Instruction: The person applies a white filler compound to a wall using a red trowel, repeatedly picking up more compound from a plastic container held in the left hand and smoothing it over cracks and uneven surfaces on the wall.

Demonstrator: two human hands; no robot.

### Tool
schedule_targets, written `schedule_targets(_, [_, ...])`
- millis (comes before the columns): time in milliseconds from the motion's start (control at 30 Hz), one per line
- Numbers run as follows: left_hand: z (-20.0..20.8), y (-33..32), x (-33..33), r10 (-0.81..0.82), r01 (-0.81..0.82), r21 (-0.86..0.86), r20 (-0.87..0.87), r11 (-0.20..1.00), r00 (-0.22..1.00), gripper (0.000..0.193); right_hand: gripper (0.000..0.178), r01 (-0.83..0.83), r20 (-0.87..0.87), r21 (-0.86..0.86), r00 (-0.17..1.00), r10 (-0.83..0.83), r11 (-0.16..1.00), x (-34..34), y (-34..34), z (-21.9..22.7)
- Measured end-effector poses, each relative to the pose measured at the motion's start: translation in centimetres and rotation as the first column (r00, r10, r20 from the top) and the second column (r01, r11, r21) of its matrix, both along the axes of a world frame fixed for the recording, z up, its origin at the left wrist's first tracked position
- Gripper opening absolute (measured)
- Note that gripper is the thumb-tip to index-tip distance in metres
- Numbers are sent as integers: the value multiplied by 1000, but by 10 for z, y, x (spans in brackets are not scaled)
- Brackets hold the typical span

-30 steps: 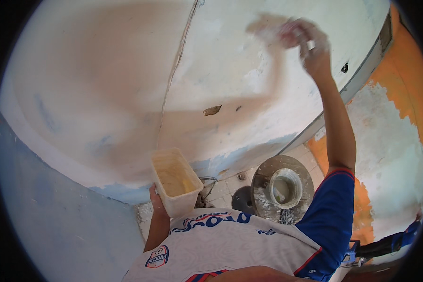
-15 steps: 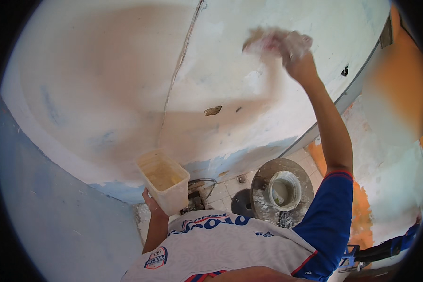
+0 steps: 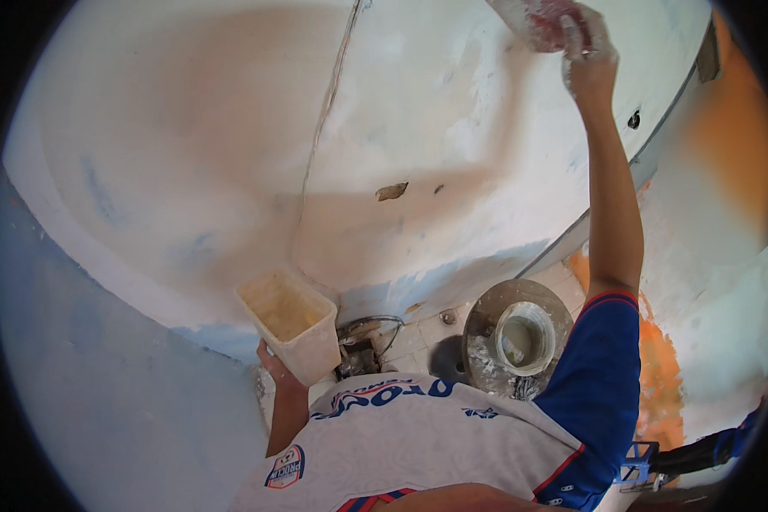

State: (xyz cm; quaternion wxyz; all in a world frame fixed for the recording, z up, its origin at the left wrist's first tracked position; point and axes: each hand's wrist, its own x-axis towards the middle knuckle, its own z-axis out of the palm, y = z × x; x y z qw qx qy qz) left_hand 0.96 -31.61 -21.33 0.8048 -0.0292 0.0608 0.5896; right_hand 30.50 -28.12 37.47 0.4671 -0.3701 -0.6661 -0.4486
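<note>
My left hand [image 3: 276, 365] is closed round the lower side of a whitish rectangular plastic tub [image 3: 314, 341], held tilted at my left. Pale residue coats the tub's inner walls. High on the right, my right hand [image 3: 592, 55], white with plaster, grips a putty spreader [image 3: 533, 21] with a reddish part near the fingers. Part of the spreader runs past the top edge of the picture. It lies at or close to the patchy white wall [image 3: 418, 119]; whether it touches, I cannot tell.
A long crack [image 3: 326, 115] runs down the wall, with a chipped hole [image 3: 392, 191] to its right. Below stands a round plaster-stained surface [image 3: 478, 328] bearing a white bucket [image 3: 548, 337]. A blue wall [image 3: 102, 375] closes the left side. Another person's dark-clad limb [image 3: 700, 452] shows at lower right.
My right hand has moved up and to the right along the wall with the spreader. The tub in my left hand has shifted slightly left in the picture.
</note>
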Motion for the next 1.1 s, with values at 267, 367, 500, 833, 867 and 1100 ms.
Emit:
schedule_targets(267, [11,-15,8,37,-35,80,-18,996,999,69,25,138,408,-70,908,-98,988,38,23,-33])
schedule_targets(367, [9,-16,11,81,-82,-7,-4,997,997,69,20,-130,38,14,991,130,991,9,3,-8])
schedule_targets(500, [14,-8,19,70,-70,28,1,997,998,69,22,99,378,-155,925,-33,983,40,11,-31])
schedule_targets(833, [43,32,80,140,-140,-76,3,987,990,71,21,-163,181,-122,966,183,979,67,40,5])
schedule_targets(867, [51,39,89,139,-138,-77,4,987,990,71,21,9,472,-27,882,5,1000,87,52,2])
schedule_targets(1100, [116,69,152,173,-173,9,11,985,985,70,20,-68,279,244,960,-3,967,134,86,61])
